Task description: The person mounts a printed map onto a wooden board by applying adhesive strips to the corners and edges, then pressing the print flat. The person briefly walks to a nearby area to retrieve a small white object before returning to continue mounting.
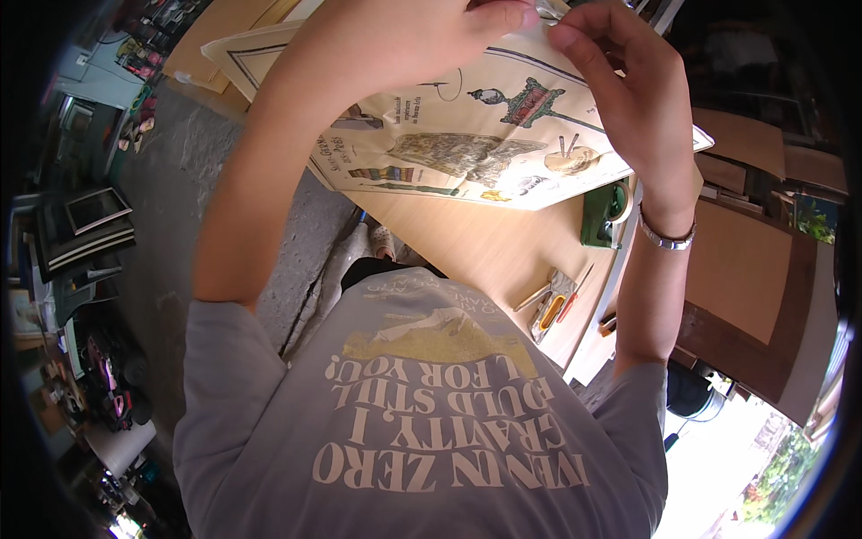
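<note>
A cream illustrated print [458, 112] with a dark border line spreads beneath my hands, over the light wooden table [431, 220]. Its surface looks slightly rippled, and its near left corner reaches past the table's edge. At the top of the view my left hand [489, 25] is closed at the fingertips, partly cut off by the picture's edge. Close beside it, my right hand [628, 76] has thumb and fingers pinched together. Between the two hands shows a small whitish, shiny bit that I cannot make out. A bracelet [666, 235] circles my right wrist.
On the table's right side stands a green tape dispenser [600, 217]. Nearer me lie a yellow utility knife [547, 313] and a red pen-like stick [568, 305]. Brown boards [732, 269] lean at the right. Stacked frames [90, 229] stand at the left beyond the concrete floor [180, 207].
</note>
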`<state>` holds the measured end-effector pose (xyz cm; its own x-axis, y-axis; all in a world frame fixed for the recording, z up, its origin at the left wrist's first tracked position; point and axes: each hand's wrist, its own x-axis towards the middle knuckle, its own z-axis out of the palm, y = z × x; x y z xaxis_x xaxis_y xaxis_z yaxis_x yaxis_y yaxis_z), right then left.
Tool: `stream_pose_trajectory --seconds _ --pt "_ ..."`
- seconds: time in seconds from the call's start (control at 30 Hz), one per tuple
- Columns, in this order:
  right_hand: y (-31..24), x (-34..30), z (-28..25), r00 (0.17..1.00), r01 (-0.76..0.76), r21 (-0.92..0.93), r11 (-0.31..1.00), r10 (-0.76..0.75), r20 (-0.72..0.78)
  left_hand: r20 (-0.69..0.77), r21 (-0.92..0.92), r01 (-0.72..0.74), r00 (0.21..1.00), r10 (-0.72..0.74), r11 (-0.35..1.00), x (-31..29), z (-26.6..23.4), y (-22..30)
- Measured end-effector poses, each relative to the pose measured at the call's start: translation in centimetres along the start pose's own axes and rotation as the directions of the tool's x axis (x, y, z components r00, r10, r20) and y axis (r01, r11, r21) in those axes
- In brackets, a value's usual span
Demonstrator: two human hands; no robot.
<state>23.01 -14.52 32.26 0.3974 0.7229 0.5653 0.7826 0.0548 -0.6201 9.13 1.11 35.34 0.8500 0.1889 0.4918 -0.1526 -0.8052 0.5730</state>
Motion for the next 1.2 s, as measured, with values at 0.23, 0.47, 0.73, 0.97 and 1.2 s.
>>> stream_pose_trajectory --seconds 0.23,0.47,0.73,0.97,1.2 --pt "-1.2 1.2 -1.5 0.973 -0.158 -0.07 0.985 0.167 0.16 0.147 -0.035 0.134 0.981 -0.128 0.99 1.2 -0.6 -0.8" --pt "-1.8 2.1 -2.0 0.931 -0.25 -0.05 0.967 0.254 0.261 0.235 0.06 0.108 0.965 -0.119 0.992 1.4 -1.5 -0.2" --pt "-1.8 3.2 -2.1 0.867 -0.368 -0.131 0.92 0.391 0.308 0.356 0.195 0.397 0.823 -0.442 0.897 3.9 -2.4 2.3" --pt "-1.9 3.2 -2.3 0.862 -0.359 -0.077 0.93 0.362 0.355 0.42 0.032 0.324 0.854 -0.307 0.946 3.4 -3.1 0.8" --pt "-1.4 3.3 -2.2 0.848 -0.394 -0.028 0.919 0.375 0.374 0.44 0.023 0.36 0.834 -0.332 0.933 3.5 -2.7 -0.4"
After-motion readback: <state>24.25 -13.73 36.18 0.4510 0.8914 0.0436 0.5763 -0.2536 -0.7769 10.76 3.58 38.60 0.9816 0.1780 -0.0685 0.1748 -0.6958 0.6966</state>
